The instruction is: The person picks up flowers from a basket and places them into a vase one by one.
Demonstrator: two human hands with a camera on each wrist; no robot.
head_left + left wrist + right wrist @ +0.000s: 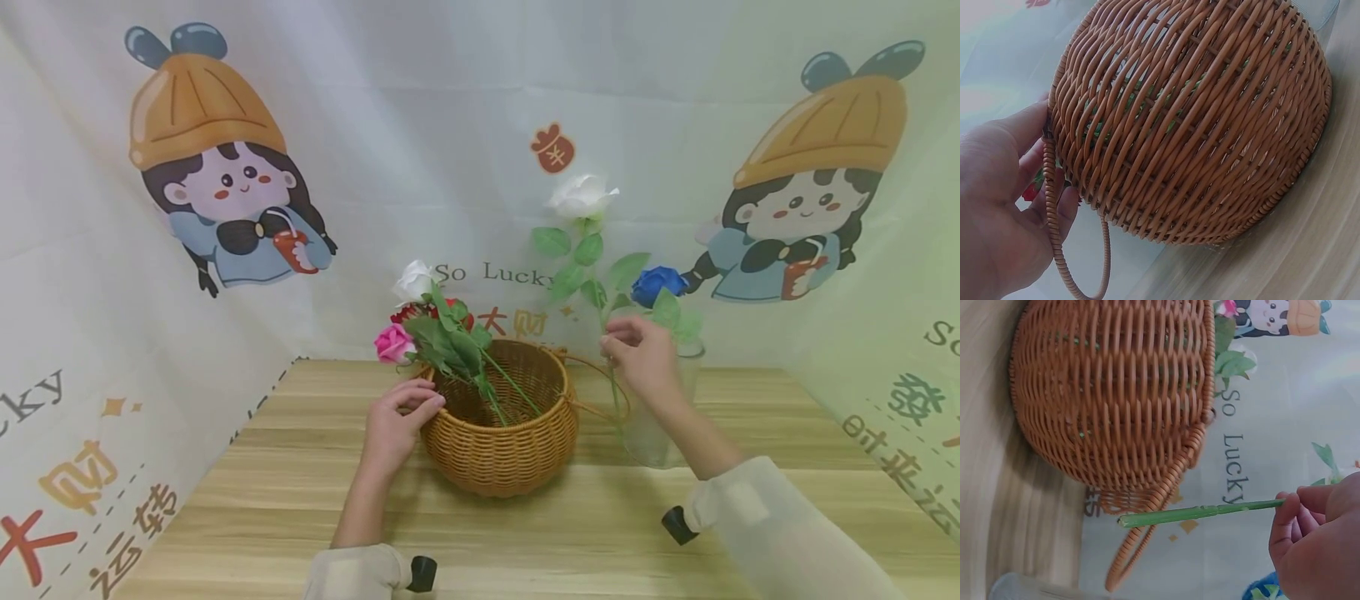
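Right hand (647, 354) pinches a rose stem (1200, 514), left hand (396, 421) grips the basket (498, 458) toward the worktop's (337, 467) back edge; swinging low might snag the handle (1179, 464) tbh.

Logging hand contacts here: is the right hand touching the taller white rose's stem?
Touching. The right wrist view shows the right hand pinching the green stem with its fingertips.

Curtained-off tabletop nook, cartoon-printed cloth walls (427, 142), wood-grain table (277, 475)

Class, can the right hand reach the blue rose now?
Probably yes: the blue rose appears close by the right hand, nothing visible blocking it, though the fingers pinch the raised white rose by its stem.
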